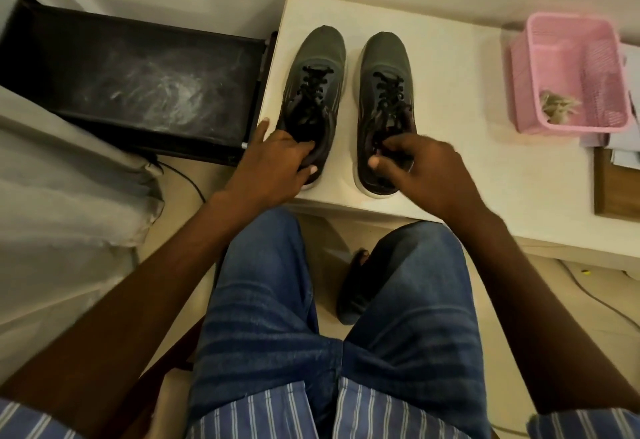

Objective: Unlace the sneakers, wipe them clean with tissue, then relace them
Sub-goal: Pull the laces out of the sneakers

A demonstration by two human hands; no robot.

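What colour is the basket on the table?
The basket is pink, seen clearly in the head view.

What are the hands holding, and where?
The left hand grips the left sneaker at its heel collar. The right hand pinches the right sneaker at its heel collar too.
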